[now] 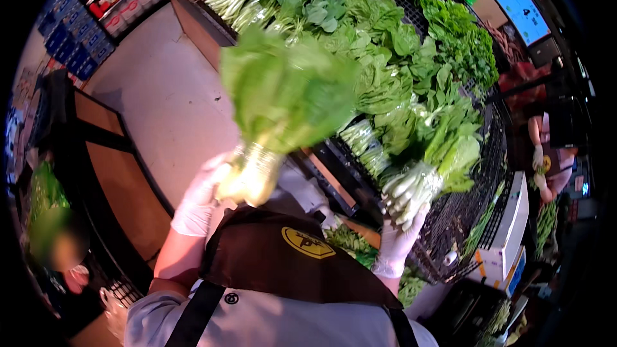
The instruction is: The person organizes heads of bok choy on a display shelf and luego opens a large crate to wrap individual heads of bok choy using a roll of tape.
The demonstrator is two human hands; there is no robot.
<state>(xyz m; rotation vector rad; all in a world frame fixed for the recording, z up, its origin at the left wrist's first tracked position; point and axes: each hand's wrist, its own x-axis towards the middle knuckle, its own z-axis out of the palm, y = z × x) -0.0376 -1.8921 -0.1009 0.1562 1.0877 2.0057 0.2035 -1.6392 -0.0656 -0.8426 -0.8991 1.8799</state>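
My left hand (205, 193), in a pale thin glove, grips the stem end of a large leafy green bunch (284, 91) wrapped in clear film; its leaves are blurred and point away from me. At the lower right of the display, my right hand (402, 233), gloved too, holds a second film-wrapped bunch with white stems (417, 190) from below, its leaves towards the upper right. Beyond both hands lie rows of leafy greens (381, 72), several of them in film.
A black crate-like display surface (448, 221) curves along the right, with a white foam box (506, 231) beside it. Another person's gloved hands (539, 168) are at far right. A wood-panelled stand (123, 188) is on the left. Greens (352, 243) lie low between my arms.
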